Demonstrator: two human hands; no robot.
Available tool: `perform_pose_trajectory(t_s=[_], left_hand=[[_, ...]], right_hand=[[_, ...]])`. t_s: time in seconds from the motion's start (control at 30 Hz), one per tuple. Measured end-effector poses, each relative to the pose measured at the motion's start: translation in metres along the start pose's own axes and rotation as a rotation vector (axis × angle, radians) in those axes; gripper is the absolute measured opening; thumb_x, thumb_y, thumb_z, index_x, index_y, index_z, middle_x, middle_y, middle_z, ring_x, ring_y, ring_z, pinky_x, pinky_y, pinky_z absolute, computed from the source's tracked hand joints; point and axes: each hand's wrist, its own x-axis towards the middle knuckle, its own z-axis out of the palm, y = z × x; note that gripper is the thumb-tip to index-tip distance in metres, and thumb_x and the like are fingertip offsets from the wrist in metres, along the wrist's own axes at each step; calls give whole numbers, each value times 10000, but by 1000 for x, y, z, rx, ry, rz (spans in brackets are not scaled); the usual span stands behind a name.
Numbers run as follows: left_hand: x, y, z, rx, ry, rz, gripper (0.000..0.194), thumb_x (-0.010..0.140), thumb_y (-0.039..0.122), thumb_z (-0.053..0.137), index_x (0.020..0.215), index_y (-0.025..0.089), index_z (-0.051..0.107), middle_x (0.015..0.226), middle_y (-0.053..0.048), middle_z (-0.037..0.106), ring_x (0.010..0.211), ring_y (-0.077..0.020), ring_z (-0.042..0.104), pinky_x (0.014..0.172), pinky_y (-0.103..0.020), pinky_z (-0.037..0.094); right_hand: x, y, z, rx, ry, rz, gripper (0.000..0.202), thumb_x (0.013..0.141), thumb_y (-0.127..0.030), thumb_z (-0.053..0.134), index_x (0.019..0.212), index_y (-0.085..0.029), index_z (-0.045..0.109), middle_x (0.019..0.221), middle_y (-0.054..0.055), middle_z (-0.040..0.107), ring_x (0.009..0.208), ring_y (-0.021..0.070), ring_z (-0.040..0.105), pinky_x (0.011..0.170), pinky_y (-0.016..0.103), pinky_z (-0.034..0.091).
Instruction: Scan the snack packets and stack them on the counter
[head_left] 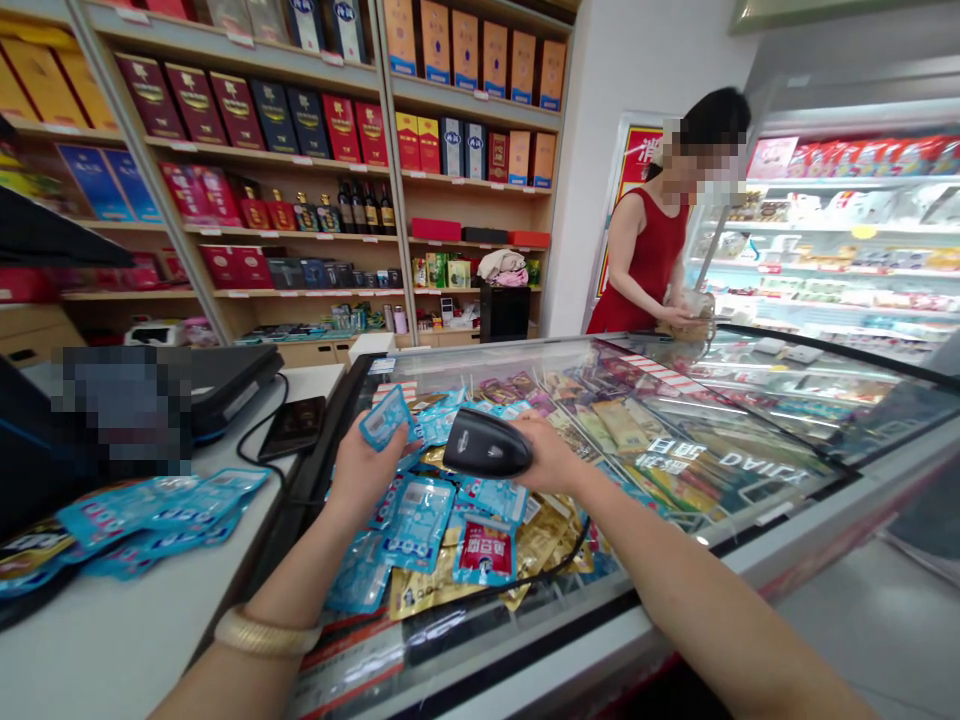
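Note:
My left hand (367, 460) grips a small blue packet (385, 417) between thumb and fingers, its printed side facing up. Just to the right, my right hand (546, 452) is wrapped round a black handheld scanner (487, 443), whose head points left toward that packet. Below both hands, a pile of blue packets (420, 522) and gold packets (427, 592) lies on the freezer's glass top (360, 675). A red and blue packet (485, 550) rests on the pile. The scanner's black cable (525, 580) runs across the packets.
On the white counter (150, 640) at left lie more blue packets (165, 515), a phone (295, 426) and dark equipment (232, 385). A person in red (649, 240) stands beyond the freezer, hands over its far edge. Stocked shelves (292, 160) line the back; a lit display fridge (862, 230) stands right.

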Motion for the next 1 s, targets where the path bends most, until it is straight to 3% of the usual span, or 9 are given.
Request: perform_pose_trajectory(t_s=[0.33, 0.53, 0.73, 0.87, 1.0], left_hand=[[-4, -2, 5, 25, -2, 21, 479, 650, 453, 781, 997, 164, 620, 893, -63, 716, 785, -209, 702, 792, -394, 609], [-2, -6, 5, 36, 15, 5, 448, 659, 438, 766, 988, 170, 620, 899, -57, 715, 783, -212, 704, 783, -386, 609], [-4, -1, 4, 34, 16, 25, 427, 661, 453, 750, 949, 186, 582, 888, -45, 700, 773, -200, 695, 743, -358, 603], [4, 11, -15, 340, 88, 24, 409, 699, 498, 696, 953, 195, 592, 840, -35, 698, 639, -200, 673, 596, -317, 553], [22, 21, -51, 644, 336, 94, 408, 729, 479, 642, 1013, 186, 630, 929, -74, 716, 860, -272, 696, 796, -382, 553]], right_hand=[[2, -5, -2, -8, -20, 1, 210, 694, -223, 706, 901, -231, 672, 787, -5, 737, 717, 198, 644, 741, 289, 413], [1, -4, 0, -46, -21, 13, 161, 730, -273, 716, 881, -230, 676, 834, 11, 750, 800, 213, 660, 770, 292, 418], [1, 0, -1, 9, 25, -8, 199, 725, -297, 709, 903, -216, 672, 789, 15, 735, 712, 197, 646, 729, 296, 414], [-2, 10, -4, -39, 93, 23, 153, 700, -264, 711, 835, -212, 665, 755, 14, 718, 710, 209, 648, 739, 306, 412], [-4, 19, -7, -48, 119, 85, 113, 710, -270, 720, 787, -206, 665, 744, 22, 720, 703, 211, 654, 713, 297, 420]])
